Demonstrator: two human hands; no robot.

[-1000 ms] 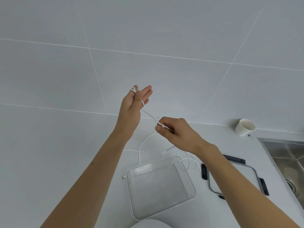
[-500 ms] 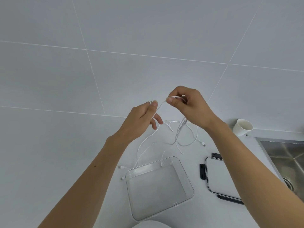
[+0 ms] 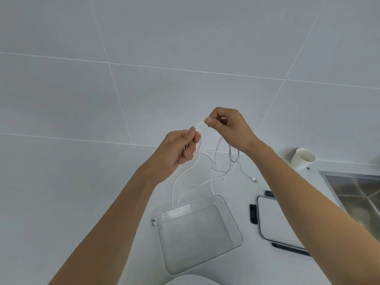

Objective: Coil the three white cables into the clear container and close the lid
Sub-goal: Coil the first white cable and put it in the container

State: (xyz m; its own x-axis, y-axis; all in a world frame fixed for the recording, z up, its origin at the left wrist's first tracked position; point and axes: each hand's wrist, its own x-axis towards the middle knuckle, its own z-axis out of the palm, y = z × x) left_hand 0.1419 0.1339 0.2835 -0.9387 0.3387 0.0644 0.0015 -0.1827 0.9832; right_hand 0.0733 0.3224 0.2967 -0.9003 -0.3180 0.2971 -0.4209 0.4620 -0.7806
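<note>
Pinching one cable (image 3: 199, 125) in left hand (image 3: 178, 149), right hand (image 3: 228, 128), one container (image 3: 195, 233), one lid (image 3: 277, 221)

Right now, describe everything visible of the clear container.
The clear container is a shallow rectangular tub with rounded corners, seemingly plastic. It stands upright and open on the white counter, with nothing inside. Its lid lies apart to its right. Two cable plugs lie beside its far left corner.

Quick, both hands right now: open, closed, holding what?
Left hand: closed, fingers curled round a loop of white cable.
Right hand: closed, pinching the same white cable.
</note>
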